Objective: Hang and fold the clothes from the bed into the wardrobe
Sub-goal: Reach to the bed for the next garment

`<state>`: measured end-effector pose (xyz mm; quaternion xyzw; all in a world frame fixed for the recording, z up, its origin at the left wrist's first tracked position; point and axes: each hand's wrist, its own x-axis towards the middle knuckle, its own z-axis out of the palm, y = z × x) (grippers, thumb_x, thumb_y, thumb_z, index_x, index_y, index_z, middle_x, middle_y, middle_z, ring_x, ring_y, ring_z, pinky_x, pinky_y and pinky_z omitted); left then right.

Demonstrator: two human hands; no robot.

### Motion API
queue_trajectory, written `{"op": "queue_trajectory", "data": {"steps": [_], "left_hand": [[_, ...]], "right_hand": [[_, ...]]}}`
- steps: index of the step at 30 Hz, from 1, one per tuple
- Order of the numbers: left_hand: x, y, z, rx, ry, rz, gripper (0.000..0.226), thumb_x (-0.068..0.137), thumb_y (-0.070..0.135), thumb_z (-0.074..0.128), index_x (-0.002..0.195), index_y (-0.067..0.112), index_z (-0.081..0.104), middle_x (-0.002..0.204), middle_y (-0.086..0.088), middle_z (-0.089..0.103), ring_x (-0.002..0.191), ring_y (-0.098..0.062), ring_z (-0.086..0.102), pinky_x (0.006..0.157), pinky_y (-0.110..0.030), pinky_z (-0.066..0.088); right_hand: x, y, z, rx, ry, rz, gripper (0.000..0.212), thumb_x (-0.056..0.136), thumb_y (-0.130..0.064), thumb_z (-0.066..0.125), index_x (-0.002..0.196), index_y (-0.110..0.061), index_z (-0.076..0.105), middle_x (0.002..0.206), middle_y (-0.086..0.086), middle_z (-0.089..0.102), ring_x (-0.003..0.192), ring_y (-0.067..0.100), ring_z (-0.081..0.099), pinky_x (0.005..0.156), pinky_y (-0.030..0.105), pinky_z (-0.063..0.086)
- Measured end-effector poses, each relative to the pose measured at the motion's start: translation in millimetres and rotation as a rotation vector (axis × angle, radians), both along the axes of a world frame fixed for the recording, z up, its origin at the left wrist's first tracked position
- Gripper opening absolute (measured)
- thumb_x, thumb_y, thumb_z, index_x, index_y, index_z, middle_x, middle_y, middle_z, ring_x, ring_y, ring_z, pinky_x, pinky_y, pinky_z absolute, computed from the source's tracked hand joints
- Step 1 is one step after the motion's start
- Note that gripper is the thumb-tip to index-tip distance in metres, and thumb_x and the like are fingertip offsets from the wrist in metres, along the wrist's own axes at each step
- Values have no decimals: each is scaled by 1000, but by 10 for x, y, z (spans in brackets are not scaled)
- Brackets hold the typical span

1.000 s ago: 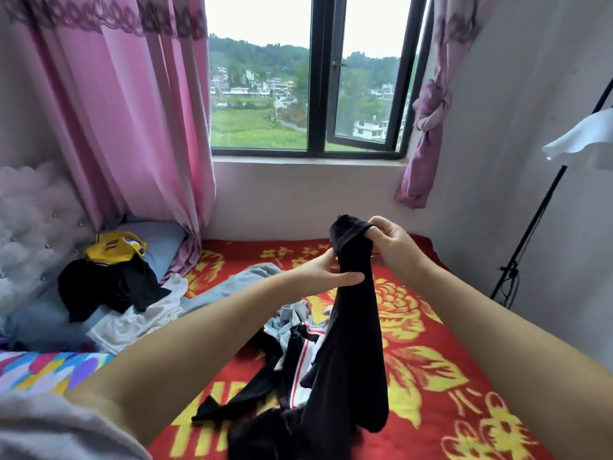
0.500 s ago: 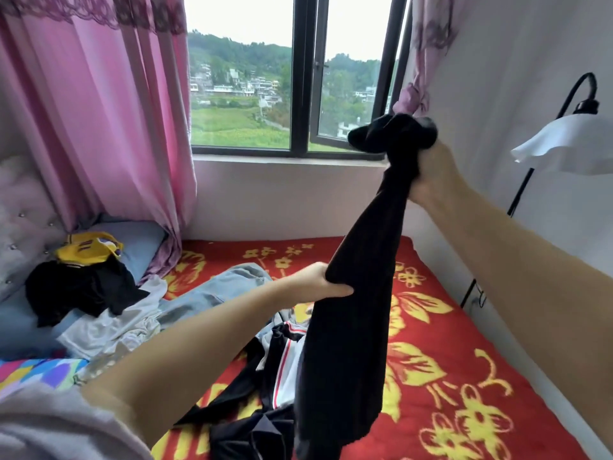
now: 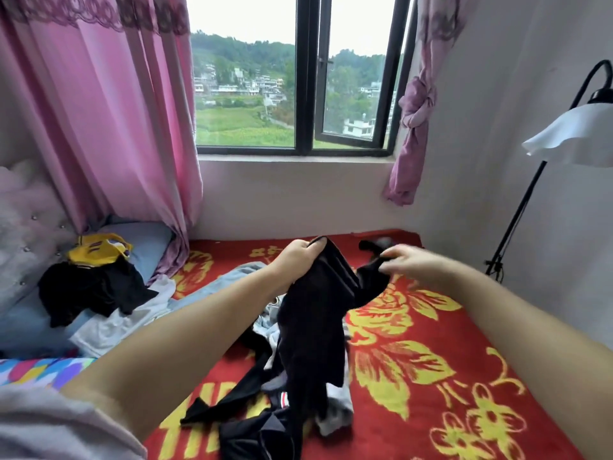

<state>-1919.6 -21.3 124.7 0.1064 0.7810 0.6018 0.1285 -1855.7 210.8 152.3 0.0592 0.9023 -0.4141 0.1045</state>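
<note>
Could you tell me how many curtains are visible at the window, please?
2: a pink curtain hanging loose left of the window, and a knotted curtain right of it.

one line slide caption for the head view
Both hands, left hand and right hand, hold a black garment above the red floral bed.

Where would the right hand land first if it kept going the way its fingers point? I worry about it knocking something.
The right hand points left across the bed, so it would likely meet the black garment and then the left hand gripping it; depth is unclear.
</note>
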Motion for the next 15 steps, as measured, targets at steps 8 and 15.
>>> {"op": "queue_trajectory", "data": {"steps": [8,15], "left_hand": [[25,173,218,227,-232,138,36,94,38,56,85,3,59,79,-8,63,77,-23,63,80,-31,54],[448,-158,143,458,-299,-237,40,97,38,47,113,5,64,104,-7,71,95,-17,67,85,-27,53]], "right_hand": [[280,-964,-339,-525,9,113,14,97,-9,47,102,-8,59,87,15,63,77,17,61,76,36,50],[361,-1045,-358,-695,151,-137,24,100,-6,38,91,-10,60,66,-3,68,57,9,63,45,22,48]]}}
